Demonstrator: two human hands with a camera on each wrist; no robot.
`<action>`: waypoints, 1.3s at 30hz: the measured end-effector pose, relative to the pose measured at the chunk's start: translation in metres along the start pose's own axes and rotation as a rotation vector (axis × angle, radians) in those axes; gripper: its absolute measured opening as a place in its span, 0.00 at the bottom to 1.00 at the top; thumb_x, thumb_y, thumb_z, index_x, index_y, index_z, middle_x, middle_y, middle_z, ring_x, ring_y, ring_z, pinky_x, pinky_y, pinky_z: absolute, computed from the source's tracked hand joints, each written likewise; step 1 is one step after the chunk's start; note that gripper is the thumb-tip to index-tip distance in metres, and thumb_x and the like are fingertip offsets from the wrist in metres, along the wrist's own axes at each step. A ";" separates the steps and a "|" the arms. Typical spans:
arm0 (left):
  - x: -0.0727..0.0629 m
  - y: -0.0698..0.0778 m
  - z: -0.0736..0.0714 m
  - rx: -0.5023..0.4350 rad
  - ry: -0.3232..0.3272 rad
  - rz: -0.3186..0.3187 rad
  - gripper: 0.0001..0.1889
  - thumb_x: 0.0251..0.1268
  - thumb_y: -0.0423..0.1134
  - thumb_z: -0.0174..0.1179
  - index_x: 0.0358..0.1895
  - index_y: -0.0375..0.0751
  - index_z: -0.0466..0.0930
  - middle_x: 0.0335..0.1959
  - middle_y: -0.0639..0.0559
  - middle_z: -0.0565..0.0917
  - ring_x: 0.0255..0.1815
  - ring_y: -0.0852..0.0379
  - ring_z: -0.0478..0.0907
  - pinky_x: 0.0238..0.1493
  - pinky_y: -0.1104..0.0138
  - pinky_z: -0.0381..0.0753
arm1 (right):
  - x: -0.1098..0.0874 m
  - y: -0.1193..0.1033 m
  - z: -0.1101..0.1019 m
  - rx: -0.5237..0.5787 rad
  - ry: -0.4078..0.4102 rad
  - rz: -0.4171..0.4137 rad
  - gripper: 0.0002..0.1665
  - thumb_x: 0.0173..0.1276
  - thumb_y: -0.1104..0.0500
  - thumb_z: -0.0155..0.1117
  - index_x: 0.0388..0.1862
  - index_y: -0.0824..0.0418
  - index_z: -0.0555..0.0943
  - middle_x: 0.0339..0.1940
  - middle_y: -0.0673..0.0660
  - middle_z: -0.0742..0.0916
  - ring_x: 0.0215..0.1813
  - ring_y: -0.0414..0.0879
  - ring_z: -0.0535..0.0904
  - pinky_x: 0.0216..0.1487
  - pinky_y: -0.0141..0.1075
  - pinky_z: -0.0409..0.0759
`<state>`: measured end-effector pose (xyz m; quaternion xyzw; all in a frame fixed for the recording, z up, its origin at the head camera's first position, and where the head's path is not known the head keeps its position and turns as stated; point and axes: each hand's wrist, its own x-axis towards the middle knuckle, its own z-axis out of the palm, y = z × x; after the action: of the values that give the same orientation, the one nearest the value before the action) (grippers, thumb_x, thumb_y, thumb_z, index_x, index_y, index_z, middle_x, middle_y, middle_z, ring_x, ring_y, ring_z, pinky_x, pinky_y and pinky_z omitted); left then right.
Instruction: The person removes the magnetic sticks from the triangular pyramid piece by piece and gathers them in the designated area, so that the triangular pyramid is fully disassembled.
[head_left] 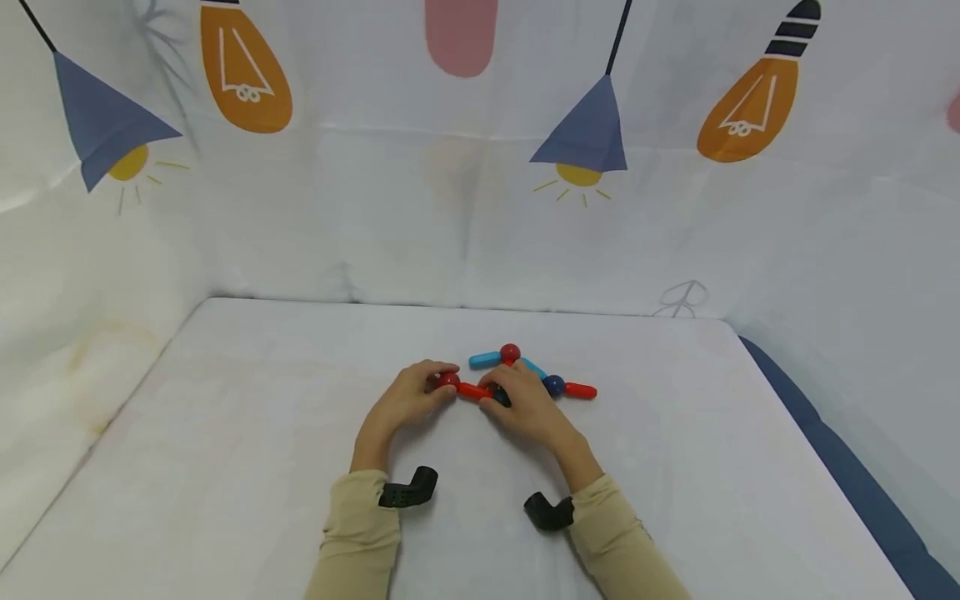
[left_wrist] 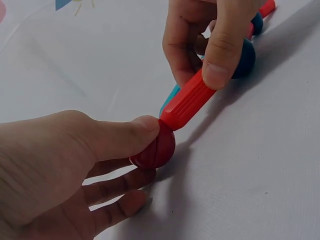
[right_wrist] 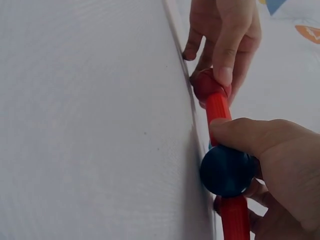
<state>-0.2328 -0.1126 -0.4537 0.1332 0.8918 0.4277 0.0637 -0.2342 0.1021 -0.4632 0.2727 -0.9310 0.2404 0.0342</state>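
Note:
My left hand [head_left: 408, 397] pinches a red ball [left_wrist: 157, 150] between thumb and fingers. A ridged red rod [left_wrist: 187, 104] meets that ball at one end and a dark blue ball [right_wrist: 227, 171] at the other. The right hand [head_left: 529, 408] grips this rod, its thumb on it close to the dark blue ball. Another red rod [right_wrist: 234, 217] extends from the dark blue ball's far side. Beyond the right hand are a second red ball [head_left: 510, 352], light blue rods [head_left: 484, 360], another dark blue ball [head_left: 554, 385] and a red rod [head_left: 581, 391]. The right hand hides some joints.
The pieces lie on a white table [head_left: 262, 433] near its back edge. White sheeting [head_left: 375, 217] printed with lamps and bulbs rises behind and at the left. Dark blue material [head_left: 832, 450] runs along the right edge. Each wrist wears a black camera band [head_left: 408, 490].

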 end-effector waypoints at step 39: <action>0.017 -0.047 0.016 -0.106 0.563 -0.125 0.20 0.58 0.35 0.64 0.55 0.46 0.77 0.51 0.44 0.79 0.41 0.50 0.74 0.38 0.65 0.69 | -0.011 0.023 -0.027 0.229 -0.147 0.156 0.11 0.65 0.54 0.64 0.45 0.51 0.78 0.43 0.49 0.77 0.45 0.41 0.74 0.46 0.35 0.76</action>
<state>-0.2540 -0.1236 -0.5004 -0.0493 0.8572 0.4893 -0.1531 -0.2386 0.1374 -0.4519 0.2186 -0.9158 0.3261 -0.0842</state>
